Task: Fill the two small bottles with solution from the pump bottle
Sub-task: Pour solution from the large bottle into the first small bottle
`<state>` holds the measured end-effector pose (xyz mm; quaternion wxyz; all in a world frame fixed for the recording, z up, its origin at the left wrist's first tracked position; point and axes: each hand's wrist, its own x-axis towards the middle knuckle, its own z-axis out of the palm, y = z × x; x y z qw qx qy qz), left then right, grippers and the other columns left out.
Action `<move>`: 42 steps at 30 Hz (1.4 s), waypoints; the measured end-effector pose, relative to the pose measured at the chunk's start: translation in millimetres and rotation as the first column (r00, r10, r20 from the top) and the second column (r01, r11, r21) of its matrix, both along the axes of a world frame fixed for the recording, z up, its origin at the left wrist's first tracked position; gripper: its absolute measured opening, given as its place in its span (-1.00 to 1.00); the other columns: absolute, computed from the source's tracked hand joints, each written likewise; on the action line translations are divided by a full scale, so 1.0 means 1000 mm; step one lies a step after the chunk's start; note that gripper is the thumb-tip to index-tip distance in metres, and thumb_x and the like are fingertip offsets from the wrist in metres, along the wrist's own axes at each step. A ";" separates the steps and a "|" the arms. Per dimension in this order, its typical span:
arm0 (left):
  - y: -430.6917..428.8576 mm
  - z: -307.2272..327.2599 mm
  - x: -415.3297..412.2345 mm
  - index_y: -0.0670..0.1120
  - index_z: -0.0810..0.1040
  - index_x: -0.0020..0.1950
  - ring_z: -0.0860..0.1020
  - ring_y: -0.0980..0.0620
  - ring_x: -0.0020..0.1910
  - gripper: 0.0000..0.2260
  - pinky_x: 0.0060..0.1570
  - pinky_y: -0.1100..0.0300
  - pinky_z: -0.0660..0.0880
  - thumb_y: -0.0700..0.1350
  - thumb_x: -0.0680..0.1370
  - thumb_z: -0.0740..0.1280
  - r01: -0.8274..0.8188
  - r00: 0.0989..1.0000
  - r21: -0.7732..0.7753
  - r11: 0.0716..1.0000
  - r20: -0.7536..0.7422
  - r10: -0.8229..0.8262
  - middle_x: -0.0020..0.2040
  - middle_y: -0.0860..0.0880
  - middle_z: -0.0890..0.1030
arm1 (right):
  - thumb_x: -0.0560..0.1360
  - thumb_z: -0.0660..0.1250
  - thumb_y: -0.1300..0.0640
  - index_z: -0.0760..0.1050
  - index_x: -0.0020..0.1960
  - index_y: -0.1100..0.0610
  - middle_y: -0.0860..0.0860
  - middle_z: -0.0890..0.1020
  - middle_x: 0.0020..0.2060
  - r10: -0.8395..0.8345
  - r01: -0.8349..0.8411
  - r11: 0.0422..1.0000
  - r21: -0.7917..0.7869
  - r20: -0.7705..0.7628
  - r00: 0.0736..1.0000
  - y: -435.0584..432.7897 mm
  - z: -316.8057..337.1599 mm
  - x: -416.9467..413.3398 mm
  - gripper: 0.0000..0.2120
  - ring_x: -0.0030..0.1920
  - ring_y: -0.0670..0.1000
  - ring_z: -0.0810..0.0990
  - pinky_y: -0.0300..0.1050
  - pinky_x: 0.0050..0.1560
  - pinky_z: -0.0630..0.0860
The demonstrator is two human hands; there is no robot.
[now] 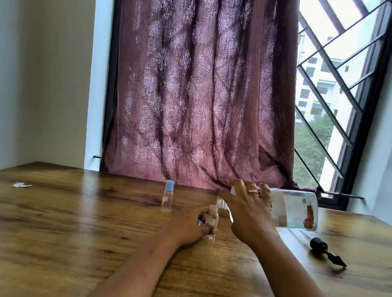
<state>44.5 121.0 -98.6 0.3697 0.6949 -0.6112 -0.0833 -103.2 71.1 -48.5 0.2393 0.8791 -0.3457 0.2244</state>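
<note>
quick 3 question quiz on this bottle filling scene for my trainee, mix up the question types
1. True or false: the black pump is screwed onto the big bottle.
2. Which hand holds the uncapped small bottle? A) left B) right C) neither
3. Fill in: the other small bottle stands upright with a ___ cap.

Key
1. False: the black pump lies on the table.
2. A: the left hand holds it, while the right hand holds the big bottle tipped on its side.
3. Blue.
</note>
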 end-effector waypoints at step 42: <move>0.010 0.009 -0.008 -0.01 0.45 0.34 0.50 0.03 0.19 -0.56 0.18 0.18 0.38 0.00 0.49 0.41 -0.018 1.000 0.027 0.999 0.002 0.017 0.19 -0.01 0.55 | 0.36 0.34 0.25 0.26 0.35 -0.09 0.05 0.19 0.36 -0.024 0.023 0.999 -0.025 -0.024 0.999 0.000 0.001 0.003 -0.37 0.40 0.17 0.16 0.27 0.40 -0.03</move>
